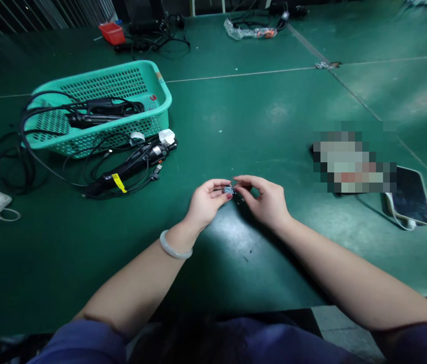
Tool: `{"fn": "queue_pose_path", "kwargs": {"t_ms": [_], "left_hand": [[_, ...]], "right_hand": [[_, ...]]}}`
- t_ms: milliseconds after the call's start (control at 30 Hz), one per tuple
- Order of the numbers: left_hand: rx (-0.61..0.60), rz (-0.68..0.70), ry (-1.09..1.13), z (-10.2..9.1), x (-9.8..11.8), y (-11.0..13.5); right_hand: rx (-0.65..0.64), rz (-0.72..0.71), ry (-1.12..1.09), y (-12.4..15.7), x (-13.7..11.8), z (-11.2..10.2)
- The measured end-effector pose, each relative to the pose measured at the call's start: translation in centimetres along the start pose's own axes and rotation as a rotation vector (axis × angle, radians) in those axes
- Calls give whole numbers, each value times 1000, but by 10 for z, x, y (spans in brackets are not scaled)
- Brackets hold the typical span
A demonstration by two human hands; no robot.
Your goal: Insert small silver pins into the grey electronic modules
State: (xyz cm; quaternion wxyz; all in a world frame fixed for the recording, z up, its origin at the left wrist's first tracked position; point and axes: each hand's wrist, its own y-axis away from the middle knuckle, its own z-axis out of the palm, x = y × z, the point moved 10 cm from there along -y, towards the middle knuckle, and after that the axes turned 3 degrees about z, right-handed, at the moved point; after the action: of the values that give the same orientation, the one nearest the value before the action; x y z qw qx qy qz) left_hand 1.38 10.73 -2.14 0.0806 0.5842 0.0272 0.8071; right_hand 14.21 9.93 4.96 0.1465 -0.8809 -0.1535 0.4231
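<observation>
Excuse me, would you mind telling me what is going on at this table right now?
A person at a green table pinches a small metallic part between the left hand and right hand. A teal basket holding black cables stands to the left; a phone lies to the right.

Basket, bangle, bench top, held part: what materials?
Basket: moulded plastic, matte teal, perforated walls. Bangle: pale, glossy; jade or glass, can't tell. Bench top: green mat, likely rubber or vinyl, dull sheen. Small part pinched by left hand and right hand: greyish, too small to tell.
</observation>
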Motion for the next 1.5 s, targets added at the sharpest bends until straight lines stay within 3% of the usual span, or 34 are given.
{"fn": "queue_pose_path", "kwargs": {"t_ms": [233, 433, 533, 733, 800, 1000, 1267, 1367, 1500], "left_hand": [[3, -7, -3, 1, -1, 0], [-10, -11, 19, 3, -1, 1], [-12, -10, 35, 4, 0, 2], [30, -19, 85, -2, 0, -1], [60, -36, 153, -6, -1, -2], [116, -76, 308, -12, -1, -2], [55, -51, 178, -4, -4, -1], [7, -63, 160, -1, -5, -1], [-105, -147, 175, 10, -10, 3]], "right_hand": [[2, 15, -21, 1, -2, -3], [-6, -201, 152, 6, -27, 1], [4, -244, 190, 7, -34, 1], [80, -84, 140, 2, -16, -13], [41, -40, 149, 0, -8, -10], [-283, -41, 308, 2, 3, 30], [-369, -159, 529, 2, 4, 51], [-313, -130, 390, -5, 8, 39], [-120, -155, 14, -12, 0, 1]]}}
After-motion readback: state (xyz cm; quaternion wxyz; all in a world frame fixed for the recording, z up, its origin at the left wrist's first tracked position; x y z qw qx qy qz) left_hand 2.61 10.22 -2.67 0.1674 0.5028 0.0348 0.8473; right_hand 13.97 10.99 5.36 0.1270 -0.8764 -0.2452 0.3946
